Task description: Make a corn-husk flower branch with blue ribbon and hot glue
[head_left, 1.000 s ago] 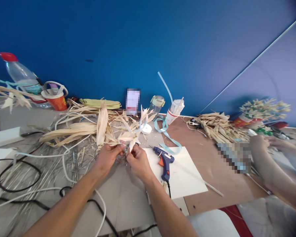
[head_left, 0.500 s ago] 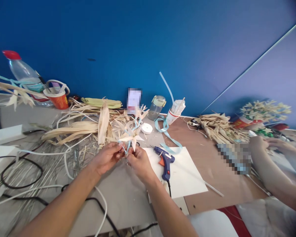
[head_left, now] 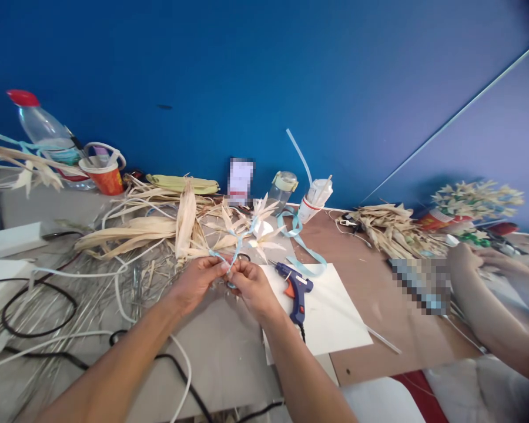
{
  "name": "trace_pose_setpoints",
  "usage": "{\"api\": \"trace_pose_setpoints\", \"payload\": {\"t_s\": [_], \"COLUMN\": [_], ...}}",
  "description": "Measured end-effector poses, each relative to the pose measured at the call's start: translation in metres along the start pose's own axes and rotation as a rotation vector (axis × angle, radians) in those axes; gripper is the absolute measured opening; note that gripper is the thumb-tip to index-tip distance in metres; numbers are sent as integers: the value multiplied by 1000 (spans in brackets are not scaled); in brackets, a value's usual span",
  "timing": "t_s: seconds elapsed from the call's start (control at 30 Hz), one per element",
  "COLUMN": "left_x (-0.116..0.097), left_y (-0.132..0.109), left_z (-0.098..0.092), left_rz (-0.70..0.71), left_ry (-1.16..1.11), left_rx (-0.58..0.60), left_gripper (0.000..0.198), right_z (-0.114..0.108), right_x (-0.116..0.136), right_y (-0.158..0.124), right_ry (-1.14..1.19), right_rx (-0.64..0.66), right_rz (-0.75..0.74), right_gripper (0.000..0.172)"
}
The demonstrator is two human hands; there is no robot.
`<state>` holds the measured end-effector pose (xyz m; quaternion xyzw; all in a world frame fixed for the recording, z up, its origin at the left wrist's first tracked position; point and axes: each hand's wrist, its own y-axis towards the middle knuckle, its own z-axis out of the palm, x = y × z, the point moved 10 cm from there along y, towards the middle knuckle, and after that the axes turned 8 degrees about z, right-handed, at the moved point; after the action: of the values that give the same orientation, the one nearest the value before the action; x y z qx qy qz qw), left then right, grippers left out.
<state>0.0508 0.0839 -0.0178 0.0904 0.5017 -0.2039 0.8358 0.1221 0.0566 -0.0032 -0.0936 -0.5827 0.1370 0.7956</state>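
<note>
Two closed grips nearly touch above the worktop (head_left: 229, 358): the right hand (head_left: 252, 286) pinches the stem (head_left: 237, 247) of a husk flower spray (head_left: 267, 239), while the left hand (head_left: 197, 282) pinches a light blue strip (head_left: 215, 254) beside it. Where the fingertips come together, the finer detail is hidden. The stem, wrapped in light blue, slants up and away from the fingers, its pale pointed petals spread out beyond them. Dry corn husks (head_left: 127, 234) lie in a heap to the left. On the right, a dark blue glue gun (head_left: 297, 288) rests on a white sheet (head_left: 335, 320), with a light blue ribbon (head_left: 294, 229) curled behind it. Against the blue wall (head_left: 203, 70) stand a phone (head_left: 241, 176) with a blurred screen, a clear jar (head_left: 281, 191) and a white cup (head_left: 309, 210). Farther left is a red cup (head_left: 108, 179); far right, another person's hand (head_left: 462, 255) is at work near more husk flowers (head_left: 476, 200).
</note>
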Motion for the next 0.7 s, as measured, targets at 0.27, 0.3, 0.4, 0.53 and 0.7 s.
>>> {"api": "trace_pose_setpoints", "payload": {"t_s": [0.27, 0.3, 0.4, 0.53, 0.7], "left_x": [-3, -2, 2, 0, -7], "left_y": [-1, -1, -3, -9, -11], "left_z": [8, 10, 17, 29, 27], "left_rz": [-12, -30, -71, -46, 19], "left_ry": [-44, -52, -109, -202, -204], "left_rx": [150, 182, 266, 413, 471], "left_gripper": [12, 12, 15, 20, 17], "right_z": [11, 13, 18, 21, 27], "right_x": [1, 0, -7, -12, -10], "right_y": [-3, -2, -2, -2, -6], "right_ry": [16, 26, 25, 64, 149], "right_rx": [123, 157, 240, 262, 291], "right_rz": [20, 23, 61, 114, 141], "right_gripper": [23, 22, 21, 26, 28]}}
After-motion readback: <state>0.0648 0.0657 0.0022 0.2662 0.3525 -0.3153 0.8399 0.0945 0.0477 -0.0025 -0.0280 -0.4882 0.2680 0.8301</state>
